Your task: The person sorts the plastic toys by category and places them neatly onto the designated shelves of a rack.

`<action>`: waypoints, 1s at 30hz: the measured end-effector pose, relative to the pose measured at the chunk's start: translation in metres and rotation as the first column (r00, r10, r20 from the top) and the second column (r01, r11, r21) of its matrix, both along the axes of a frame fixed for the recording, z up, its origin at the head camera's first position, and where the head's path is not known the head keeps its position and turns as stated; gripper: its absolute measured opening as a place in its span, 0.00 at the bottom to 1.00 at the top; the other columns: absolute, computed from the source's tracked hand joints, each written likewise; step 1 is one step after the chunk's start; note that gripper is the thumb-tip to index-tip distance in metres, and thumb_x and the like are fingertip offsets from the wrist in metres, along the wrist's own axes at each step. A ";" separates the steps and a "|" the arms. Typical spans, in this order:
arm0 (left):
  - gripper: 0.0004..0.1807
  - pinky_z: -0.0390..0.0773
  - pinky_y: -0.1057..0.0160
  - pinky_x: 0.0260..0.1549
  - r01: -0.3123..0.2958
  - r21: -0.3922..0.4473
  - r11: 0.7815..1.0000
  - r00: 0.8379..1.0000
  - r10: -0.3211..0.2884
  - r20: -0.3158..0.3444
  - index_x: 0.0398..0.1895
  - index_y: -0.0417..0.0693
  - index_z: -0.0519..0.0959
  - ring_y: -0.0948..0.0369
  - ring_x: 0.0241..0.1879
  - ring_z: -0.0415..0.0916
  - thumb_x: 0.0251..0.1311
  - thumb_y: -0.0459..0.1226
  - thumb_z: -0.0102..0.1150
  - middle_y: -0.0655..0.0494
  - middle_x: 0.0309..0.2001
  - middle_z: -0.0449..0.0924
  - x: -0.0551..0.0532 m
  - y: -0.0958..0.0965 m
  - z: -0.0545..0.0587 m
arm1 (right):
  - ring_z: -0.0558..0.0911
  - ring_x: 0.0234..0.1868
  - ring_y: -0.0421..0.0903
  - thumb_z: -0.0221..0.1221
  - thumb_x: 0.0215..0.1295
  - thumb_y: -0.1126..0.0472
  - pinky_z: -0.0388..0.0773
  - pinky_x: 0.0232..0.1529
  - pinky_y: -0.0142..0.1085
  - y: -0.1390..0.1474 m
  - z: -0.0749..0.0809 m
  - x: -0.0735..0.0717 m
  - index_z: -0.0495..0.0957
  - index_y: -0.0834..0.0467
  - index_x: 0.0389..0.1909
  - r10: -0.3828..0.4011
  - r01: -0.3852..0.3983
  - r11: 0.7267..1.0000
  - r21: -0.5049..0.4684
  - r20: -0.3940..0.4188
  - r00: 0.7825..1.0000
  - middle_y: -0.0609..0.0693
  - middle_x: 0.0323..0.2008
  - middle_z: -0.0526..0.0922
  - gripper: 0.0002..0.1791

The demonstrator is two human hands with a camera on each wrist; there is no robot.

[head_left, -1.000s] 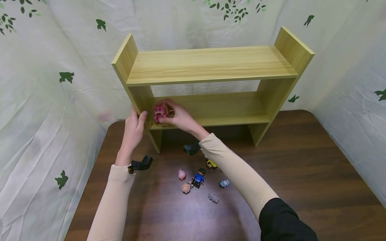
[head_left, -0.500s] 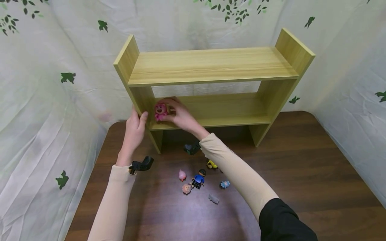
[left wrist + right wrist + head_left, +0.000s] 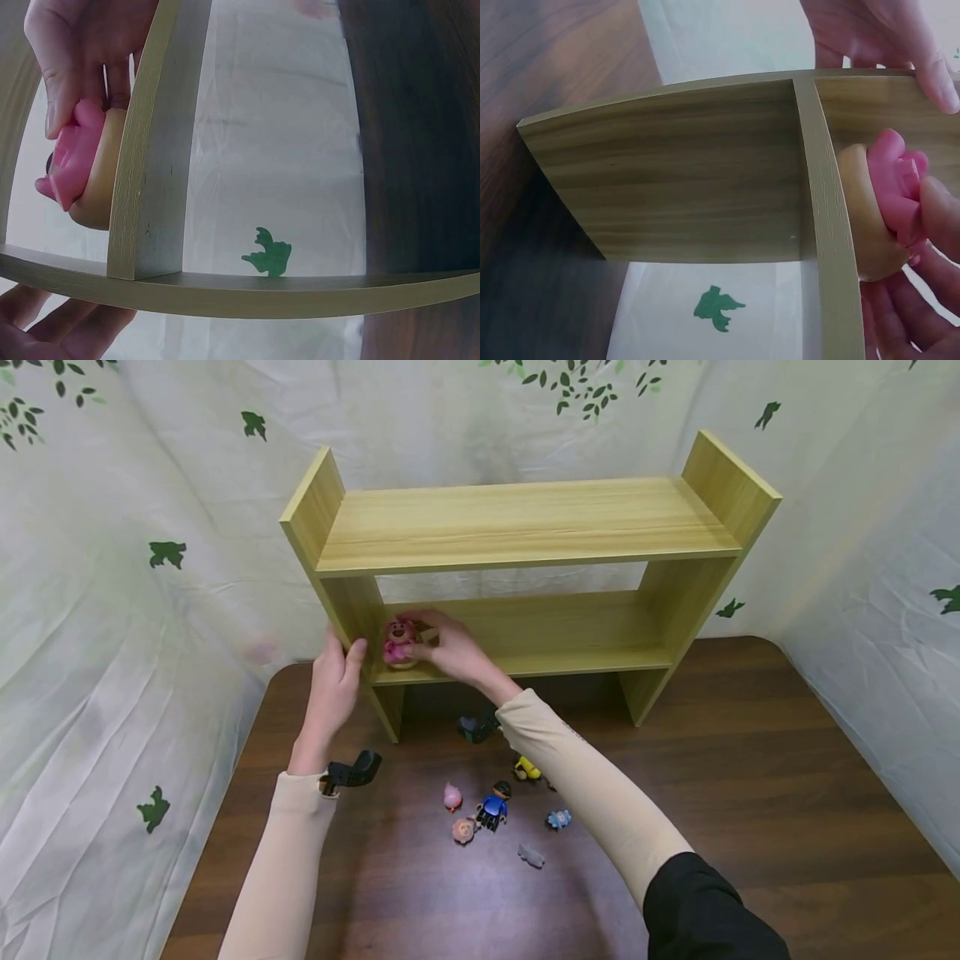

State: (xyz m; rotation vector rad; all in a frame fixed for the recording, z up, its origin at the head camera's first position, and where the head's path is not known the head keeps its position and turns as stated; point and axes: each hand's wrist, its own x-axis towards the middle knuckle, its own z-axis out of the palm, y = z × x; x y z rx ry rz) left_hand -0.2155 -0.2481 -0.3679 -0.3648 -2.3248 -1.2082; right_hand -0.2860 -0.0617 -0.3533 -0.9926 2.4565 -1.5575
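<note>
R hand (image 3: pixel 453 652) clamped on pink toy bear (image 3: pixel 397 639) — thumb to the front, fingers behind. Bear sits at the fingertips, L of the palm, btwn grip and side panel (image 3: pixel 356 597). Long axis approx. upright, face to the front.

Key relation: its tan base (image 3: pixel 864 217) faces down at the shelf board (image 3: pixel 555 627), directly under the grip. From where I stand, plus wrist views, base is against the board or v. close; can't tell whether it bears weight.

L hand (image 3: pixel 333 693), further L of the grip, pinches panel's front edge, thumb inside, fingers outside; near the bear, not touching. R hand nearer — the only one on it.

Judgement: any let-go hinges on base being flat; panel crowds the L, so the roomier way for fingers to clear is R of the bear.
</note>
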 end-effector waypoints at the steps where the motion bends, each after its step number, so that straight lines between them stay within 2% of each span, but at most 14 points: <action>1: 0.25 0.65 0.44 0.49 0.001 0.001 1.000 1.000 -0.001 0.000 0.68 0.38 0.55 0.42 0.51 0.70 0.73 0.40 0.41 0.32 0.49 0.70 0.000 0.000 0.000 | 0.74 0.53 0.47 0.63 0.62 0.62 0.72 0.48 0.29 0.000 0.000 0.000 0.70 0.62 0.63 0.001 -0.001 1.000 0.003 0.003 1.000 0.56 0.56 0.74 0.28; 15: 0.26 0.66 0.44 0.47 -0.007 0.001 1.000 1.000 0.007 0.004 0.69 0.39 0.55 0.42 0.50 0.70 0.73 0.40 0.42 0.32 0.49 0.70 -0.001 0.001 -0.001 | 0.74 0.55 0.47 0.58 0.67 0.62 0.70 0.52 0.29 0.000 -0.003 -0.001 0.69 0.63 0.64 -0.004 0.003 0.999 0.043 0.019 1.000 0.57 0.56 0.76 0.25; 30: 0.26 0.65 0.42 0.50 -0.012 0.000 1.000 1.000 0.012 -0.001 0.70 0.40 0.54 0.42 0.53 0.69 0.73 0.41 0.42 0.32 0.51 0.70 0.000 0.001 -0.001 | 0.74 0.56 0.46 0.59 0.66 0.60 0.71 0.51 0.28 0.004 -0.004 -0.001 0.68 0.63 0.64 0.022 -0.023 0.999 0.027 0.051 0.998 0.56 0.57 0.76 0.27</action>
